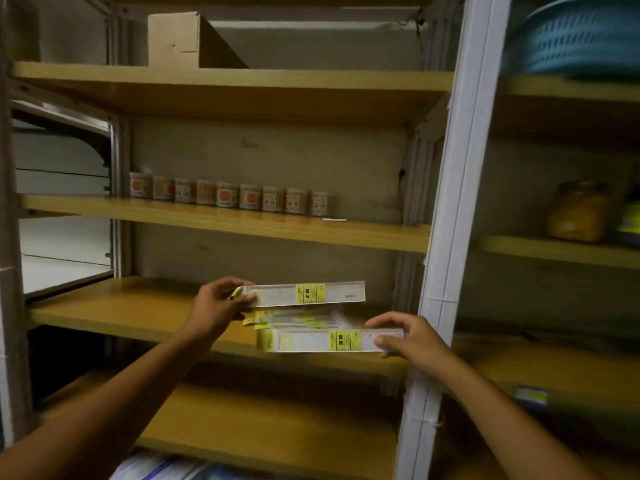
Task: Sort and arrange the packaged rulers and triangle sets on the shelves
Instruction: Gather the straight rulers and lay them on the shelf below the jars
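My left hand grips the left end of a packaged ruler, white with yellow labels, and holds it level just above the wooden shelf. My right hand pinches the right end of a second ruler pack, held near the shelf's front edge. Between the two packs, several more ruler packs lie in a loose pile on the shelf, partly hidden by the held ones.
A row of small jars lines the shelf above. A cardboard box stands on the top shelf. A white upright post bounds the bay on the right; beyond it are a blue basket and a yellow jar.
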{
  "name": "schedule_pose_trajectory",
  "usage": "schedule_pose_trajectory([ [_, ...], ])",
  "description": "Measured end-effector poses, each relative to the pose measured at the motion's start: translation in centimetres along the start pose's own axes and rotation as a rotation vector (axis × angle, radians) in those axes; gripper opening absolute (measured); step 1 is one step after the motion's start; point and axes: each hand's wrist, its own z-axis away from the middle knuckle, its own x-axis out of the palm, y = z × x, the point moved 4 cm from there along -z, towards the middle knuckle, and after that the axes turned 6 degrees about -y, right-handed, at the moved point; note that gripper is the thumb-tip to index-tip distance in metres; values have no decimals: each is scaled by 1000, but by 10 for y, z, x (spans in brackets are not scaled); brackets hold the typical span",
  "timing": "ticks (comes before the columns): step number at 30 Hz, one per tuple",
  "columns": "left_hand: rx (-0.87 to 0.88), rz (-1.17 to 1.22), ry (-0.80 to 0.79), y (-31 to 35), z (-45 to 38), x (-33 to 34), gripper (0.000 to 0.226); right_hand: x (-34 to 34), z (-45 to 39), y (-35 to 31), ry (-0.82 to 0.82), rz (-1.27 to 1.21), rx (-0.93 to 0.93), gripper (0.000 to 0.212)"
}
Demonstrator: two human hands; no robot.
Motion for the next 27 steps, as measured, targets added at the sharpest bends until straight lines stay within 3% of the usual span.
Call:
schedule_pose_trajectory([
  [5, -15, 57, -101, 8, 38, 53, 12, -23, 67, 11, 135, 3, 82, 22],
  [12, 3, 28, -188, 48, 63, 144, 13, -106, 139, 26, 321, 3, 97, 18],
  [27, 8, 51, -209, 87, 71, 399, 16, -334, 229, 124, 395, 50, 165, 15],
])
